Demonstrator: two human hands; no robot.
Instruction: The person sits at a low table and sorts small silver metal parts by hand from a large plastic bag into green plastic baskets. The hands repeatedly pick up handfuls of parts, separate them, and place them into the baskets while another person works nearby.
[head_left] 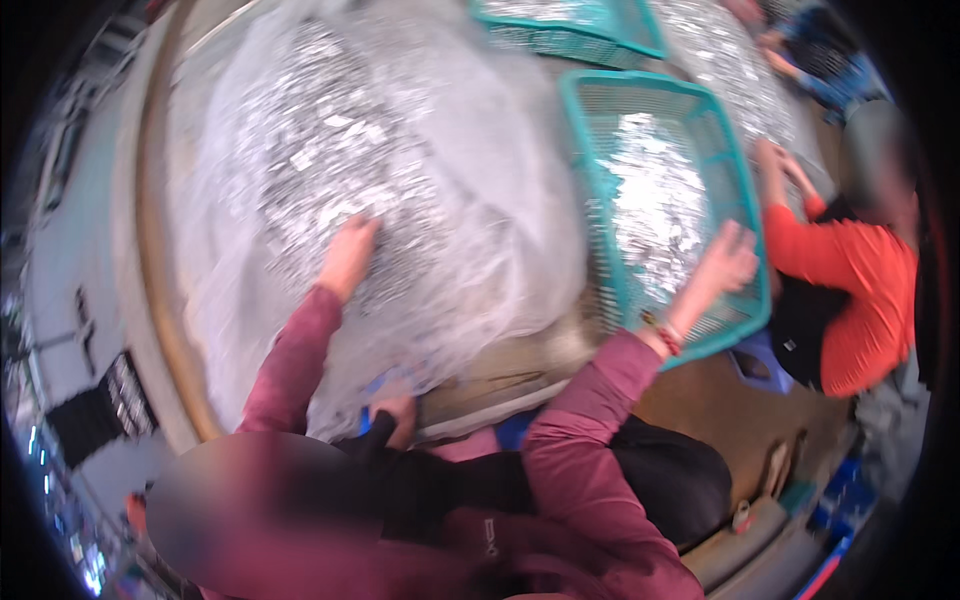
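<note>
My left hand (350, 255), at the end of a maroon sleeve, reaches into a heap of small shiny silvery pieces (345, 135). Its fingers are bent together at the heap's near side, and what they hold is too blurred to make out. The heap lies on a wide sheet of translucent white plastic (490, 170). Over the near right part of a teal plastic basket (584, 190) is my right hand (722, 265), its fingers slightly blurred and apart, with nothing seen in them. A bright pile of silvery pieces (655, 200) fills the basket's middle.
A second teal basket (570, 42) stands behind. At right, a person in orange (850, 290) handles more silvery pieces (725, 65). Another person's dark-sleeved hand (397, 408) rests at the plastic's near edge. A raised wooden edge (160, 280) borders the left side.
</note>
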